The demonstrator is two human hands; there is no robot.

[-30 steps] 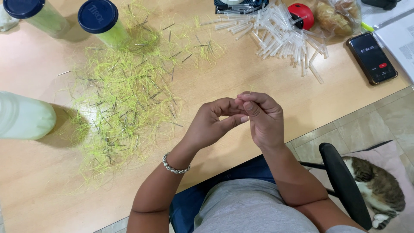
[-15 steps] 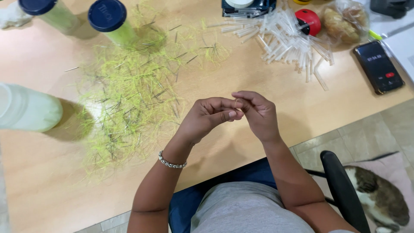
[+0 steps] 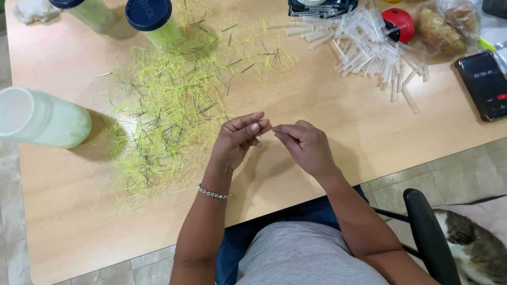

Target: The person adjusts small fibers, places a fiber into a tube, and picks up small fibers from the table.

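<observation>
A pale wooden surface carries yellow-green fibres spread within reach; left hand and right hand meet fingertip to fingertip, apparently pinching one fine strand, clear tubes heaped beyond.

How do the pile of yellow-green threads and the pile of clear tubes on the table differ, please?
The yellow-green threads are fine, wispy and spread wide, with dark pins mixed in; the clear tubes are stiff, straight, colourless sticks heaped more tightly. The threads lie beside the left hand; the tubes lie further off, beyond the right hand. Both are loose heaps on the wooden table.
</observation>
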